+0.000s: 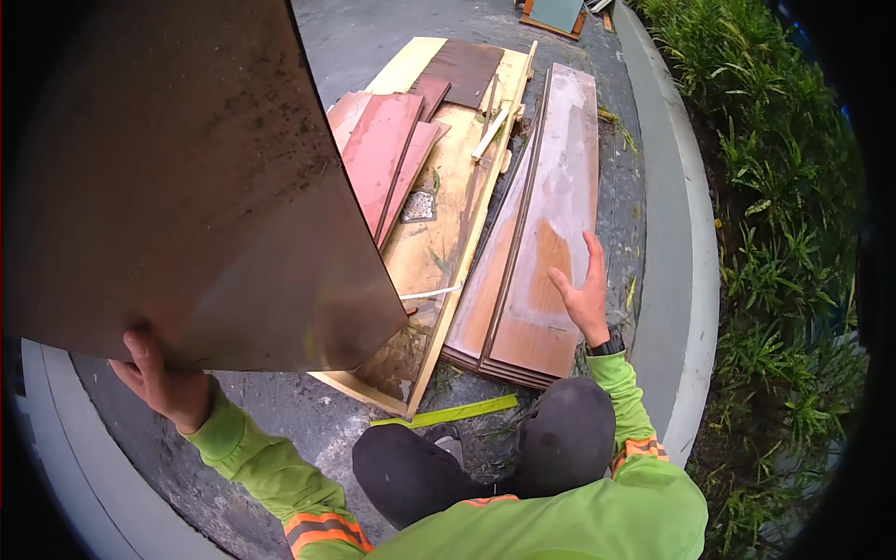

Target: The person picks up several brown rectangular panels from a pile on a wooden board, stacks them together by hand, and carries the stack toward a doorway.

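A large dark brown panel (224, 233) fills the left of the view, raised and tilted. My left hand (163, 383) grips its lower edge, with the thumb on the near face and the other fingers partly hidden behind. My right hand (586, 294) is empty, its thumb and fingers spread, over a stack of long brown boards (537, 327) whose top one has a whitish, worn film. Between my hands lies a pale wooden panel with a raised rim (471, 317). Several reddish boards (383, 149) and a smaller dark brown board (462, 70) rest on it.
A yellow-green strip (448, 411) lies on the grey ground before my knees. Thin wood pieces (492, 131) and a small patterned square (418, 206) lie on the rimmed panel. To the right, a concrete curb (686, 243) borders green plants (775, 233). More boards (555, 17) are at the far end.
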Available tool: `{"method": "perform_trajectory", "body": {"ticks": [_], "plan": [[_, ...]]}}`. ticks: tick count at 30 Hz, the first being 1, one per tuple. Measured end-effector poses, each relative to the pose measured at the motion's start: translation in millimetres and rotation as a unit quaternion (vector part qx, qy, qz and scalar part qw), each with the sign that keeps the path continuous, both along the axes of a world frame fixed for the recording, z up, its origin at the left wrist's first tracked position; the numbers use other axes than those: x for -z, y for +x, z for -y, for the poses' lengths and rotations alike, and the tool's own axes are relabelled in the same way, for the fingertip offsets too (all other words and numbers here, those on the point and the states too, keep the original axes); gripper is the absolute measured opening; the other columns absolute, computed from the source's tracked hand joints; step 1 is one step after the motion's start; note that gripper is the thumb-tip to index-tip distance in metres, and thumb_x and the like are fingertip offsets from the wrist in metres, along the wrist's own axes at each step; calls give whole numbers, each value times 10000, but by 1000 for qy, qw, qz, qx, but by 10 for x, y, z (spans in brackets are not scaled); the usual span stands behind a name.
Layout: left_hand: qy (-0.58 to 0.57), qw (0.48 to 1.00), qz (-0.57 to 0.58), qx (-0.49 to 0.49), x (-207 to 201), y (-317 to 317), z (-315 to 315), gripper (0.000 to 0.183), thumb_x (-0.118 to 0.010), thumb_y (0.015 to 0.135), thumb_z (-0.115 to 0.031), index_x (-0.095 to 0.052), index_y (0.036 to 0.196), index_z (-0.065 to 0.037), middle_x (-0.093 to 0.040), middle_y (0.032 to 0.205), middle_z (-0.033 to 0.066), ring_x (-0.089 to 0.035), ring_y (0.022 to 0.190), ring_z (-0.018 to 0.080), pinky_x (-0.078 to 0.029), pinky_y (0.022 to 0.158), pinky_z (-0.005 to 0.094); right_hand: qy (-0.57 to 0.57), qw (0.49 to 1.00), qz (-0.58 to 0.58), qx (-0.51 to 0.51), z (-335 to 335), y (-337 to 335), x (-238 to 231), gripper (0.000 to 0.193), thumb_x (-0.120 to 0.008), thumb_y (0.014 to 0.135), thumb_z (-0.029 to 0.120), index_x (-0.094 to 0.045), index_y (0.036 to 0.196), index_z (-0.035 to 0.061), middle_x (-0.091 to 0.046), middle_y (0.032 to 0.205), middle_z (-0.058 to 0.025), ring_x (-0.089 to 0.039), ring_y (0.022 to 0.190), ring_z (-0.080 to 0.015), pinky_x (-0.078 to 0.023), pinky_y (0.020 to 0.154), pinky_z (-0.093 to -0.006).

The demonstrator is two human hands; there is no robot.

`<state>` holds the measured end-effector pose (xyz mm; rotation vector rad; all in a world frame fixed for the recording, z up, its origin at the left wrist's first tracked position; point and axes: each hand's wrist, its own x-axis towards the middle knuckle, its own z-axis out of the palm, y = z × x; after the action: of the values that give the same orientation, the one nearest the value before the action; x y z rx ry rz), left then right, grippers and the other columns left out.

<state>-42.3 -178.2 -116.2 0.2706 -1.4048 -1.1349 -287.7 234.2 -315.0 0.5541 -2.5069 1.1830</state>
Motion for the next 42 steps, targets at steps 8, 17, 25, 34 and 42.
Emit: {"method": "perform_trajectory", "body": {"ticks": [8,17,25,34,42], "plan": [[-35,990,29,137,25,40,11,484,-486,1004,-293,-420,1371,14,-499,1338,109,-478,1209,217,-361,1022,369,-279,820,-5,-500,1642,215,-2269,1036,-852,697,303,-205,1451,9,-436,1383,-218,-425,1306,-278,-353,1060,-411],[-33,996,-5,-82,-170,-30,-535,558,-489,979,-444,-507,1223,58,-555,1185,162,-562,1018,238,-487,845,377,-348,820,-30,-454,2008,852,-2520,596,-864,703,250,-494,1094,-5,-648,912,-136,-652,850,-202,-509,747,-329],[24,981,-192,-31,-1021,-123,-524,581,-384,996,-477,-543,1151,60,-538,1188,181,-579,1023,267,-525,840,401,-417,764,-177,-460,1956,1279,-3343,465,-798,626,144,-484,921,-31,-610,853,-208,-622,817,-405,-486,690,-458],[81,918,-263,285,-966,-1257,-762,525,-383,999,-452,-541,1134,31,-545,1136,145,-558,1037,243,-467,910,385,-360,778,-449,-251,1884,1204,-3323,184,-646,730,137,-542,817,13,-546,767,-86,-604,694,-234,-501,569,-341],[137,835,-291,447,-269,-1973,-954,476,-382,1002,-429,-540,1120,4,-551,1090,113,-540,1049,221,-415,973,372,-254,785,-511,-241,1500,867,-2852,178,-614,748,107,-518,870,20,-527,798,-56,-570,682,-178,-463,556,-285]]}}
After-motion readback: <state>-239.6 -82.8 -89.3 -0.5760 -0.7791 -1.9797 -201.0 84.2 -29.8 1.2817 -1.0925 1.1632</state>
